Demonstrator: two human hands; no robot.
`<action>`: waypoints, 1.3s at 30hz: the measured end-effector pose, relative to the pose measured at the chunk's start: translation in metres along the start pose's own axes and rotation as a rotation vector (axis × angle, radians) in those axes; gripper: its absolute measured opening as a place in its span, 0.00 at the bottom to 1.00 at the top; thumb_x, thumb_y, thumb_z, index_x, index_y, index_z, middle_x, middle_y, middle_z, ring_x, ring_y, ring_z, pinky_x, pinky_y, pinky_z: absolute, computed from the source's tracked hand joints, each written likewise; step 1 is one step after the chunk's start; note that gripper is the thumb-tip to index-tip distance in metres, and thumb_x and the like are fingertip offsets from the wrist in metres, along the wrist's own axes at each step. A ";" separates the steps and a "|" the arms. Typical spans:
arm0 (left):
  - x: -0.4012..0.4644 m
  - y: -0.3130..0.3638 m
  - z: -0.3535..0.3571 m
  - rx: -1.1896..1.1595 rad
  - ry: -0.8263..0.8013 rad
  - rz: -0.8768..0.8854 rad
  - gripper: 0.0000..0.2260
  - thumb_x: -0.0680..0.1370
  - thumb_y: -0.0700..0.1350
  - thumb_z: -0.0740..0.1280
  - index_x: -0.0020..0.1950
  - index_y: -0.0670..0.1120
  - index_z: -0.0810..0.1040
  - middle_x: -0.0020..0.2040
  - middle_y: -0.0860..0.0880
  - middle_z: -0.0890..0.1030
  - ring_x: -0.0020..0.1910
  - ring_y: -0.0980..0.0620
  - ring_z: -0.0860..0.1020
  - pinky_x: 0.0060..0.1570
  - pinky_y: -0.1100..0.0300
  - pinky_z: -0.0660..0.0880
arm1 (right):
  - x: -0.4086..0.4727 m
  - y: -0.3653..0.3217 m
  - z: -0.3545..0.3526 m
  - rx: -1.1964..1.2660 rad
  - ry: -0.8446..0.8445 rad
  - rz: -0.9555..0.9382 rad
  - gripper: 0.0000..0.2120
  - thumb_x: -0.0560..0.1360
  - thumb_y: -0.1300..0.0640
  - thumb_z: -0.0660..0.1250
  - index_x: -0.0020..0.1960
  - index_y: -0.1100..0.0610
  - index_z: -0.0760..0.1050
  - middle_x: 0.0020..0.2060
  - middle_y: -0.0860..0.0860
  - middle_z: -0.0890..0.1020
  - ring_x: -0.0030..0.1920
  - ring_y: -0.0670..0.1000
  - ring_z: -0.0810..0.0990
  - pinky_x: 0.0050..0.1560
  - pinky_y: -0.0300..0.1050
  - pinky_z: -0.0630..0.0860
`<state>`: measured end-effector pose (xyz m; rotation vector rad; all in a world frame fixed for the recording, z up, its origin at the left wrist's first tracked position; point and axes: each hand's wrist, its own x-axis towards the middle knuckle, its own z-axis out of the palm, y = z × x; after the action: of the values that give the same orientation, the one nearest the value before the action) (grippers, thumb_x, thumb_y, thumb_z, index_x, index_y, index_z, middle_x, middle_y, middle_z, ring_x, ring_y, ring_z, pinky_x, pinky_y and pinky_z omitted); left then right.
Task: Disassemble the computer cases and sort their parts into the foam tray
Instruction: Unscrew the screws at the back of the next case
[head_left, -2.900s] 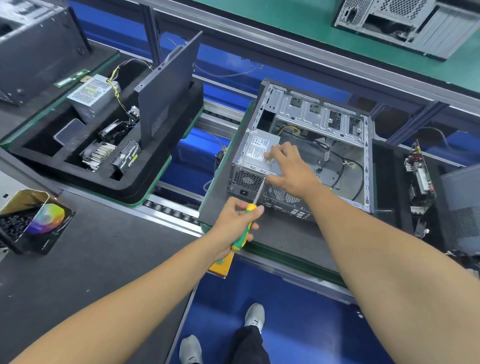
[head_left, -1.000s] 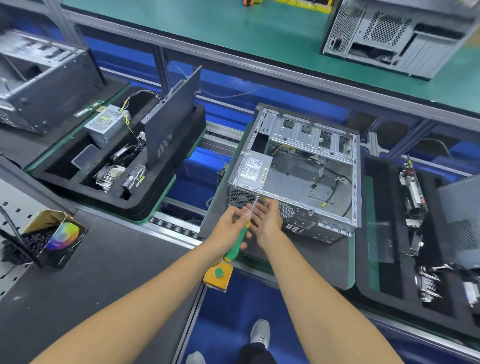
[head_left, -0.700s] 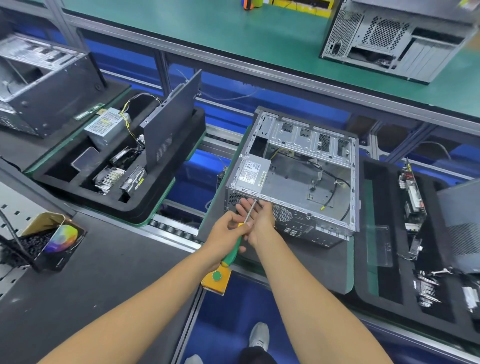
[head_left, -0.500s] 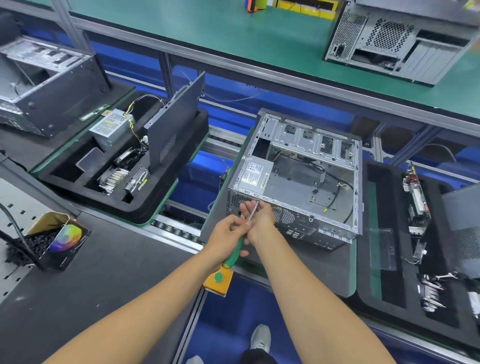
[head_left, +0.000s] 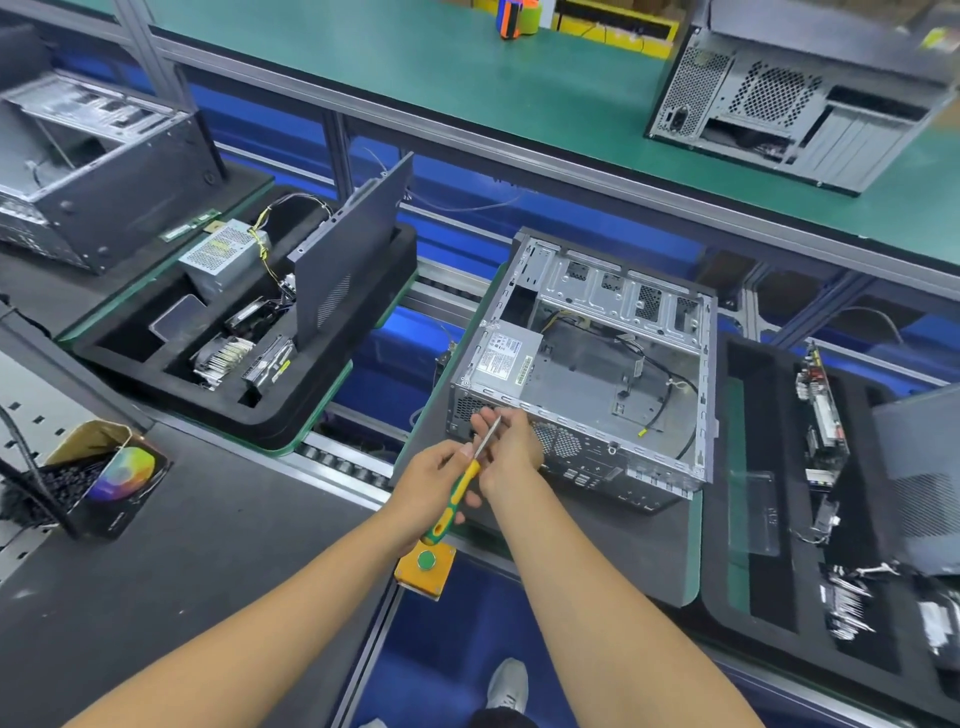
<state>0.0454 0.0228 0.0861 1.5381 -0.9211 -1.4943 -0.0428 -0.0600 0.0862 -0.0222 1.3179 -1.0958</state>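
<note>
An open grey computer case (head_left: 613, 291) lies on its side on a dark pallet, with a silver power supply (head_left: 506, 353) in its near-left corner and loose cables inside. My left hand (head_left: 428, 486) grips a screwdriver (head_left: 452, 499) by its green-and-yellow handle. The metal shaft points up at the case's rear panel just below the power supply. My right hand (head_left: 511, 449) is at that panel, its fingertips pinched around the shaft near the tip. A black foam tray (head_left: 270, 431) at the left holds another power supply, a heatsink, a drive and an upright side panel.
A second foam tray (head_left: 748, 415) with a circuit board and small parts lies right of the case. Another case (head_left: 98, 171) stands far left, and one (head_left: 795, 93) is on the green bench behind. A box of black screws (head_left: 98, 478) sits near left. A yellow button box (head_left: 426, 564) hangs below my hands.
My right hand left the top of the power supply and came down to the rear panel beside the screwdriver tip. The left hand keeps the screwdriver at the same corner.
</note>
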 end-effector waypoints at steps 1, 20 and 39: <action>-0.001 -0.001 0.002 0.004 0.007 0.017 0.15 0.86 0.54 0.60 0.56 0.43 0.79 0.38 0.45 0.83 0.36 0.49 0.82 0.31 0.57 0.78 | -0.002 -0.001 -0.001 -0.007 -0.001 -0.043 0.08 0.76 0.60 0.65 0.49 0.61 0.81 0.39 0.54 0.88 0.38 0.52 0.88 0.36 0.43 0.78; 0.011 0.022 0.077 0.051 0.016 0.123 0.10 0.86 0.47 0.61 0.55 0.42 0.77 0.49 0.44 0.85 0.34 0.49 0.80 0.28 0.57 0.74 | 0.018 -0.182 -0.144 -0.541 0.290 -0.890 0.09 0.74 0.54 0.65 0.38 0.56 0.78 0.33 0.47 0.84 0.32 0.48 0.86 0.37 0.46 0.74; 0.040 0.011 0.091 0.016 0.075 0.084 0.10 0.86 0.51 0.61 0.55 0.46 0.77 0.48 0.48 0.86 0.34 0.50 0.80 0.27 0.57 0.74 | 0.110 -0.247 -0.244 -0.809 0.746 -0.438 0.12 0.76 0.49 0.64 0.41 0.57 0.74 0.46 0.58 0.84 0.49 0.62 0.82 0.56 0.55 0.77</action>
<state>-0.0432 -0.0221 0.0791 1.5372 -0.9443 -1.3646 -0.3996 -0.1280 0.0663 -0.5709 2.4541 -0.8724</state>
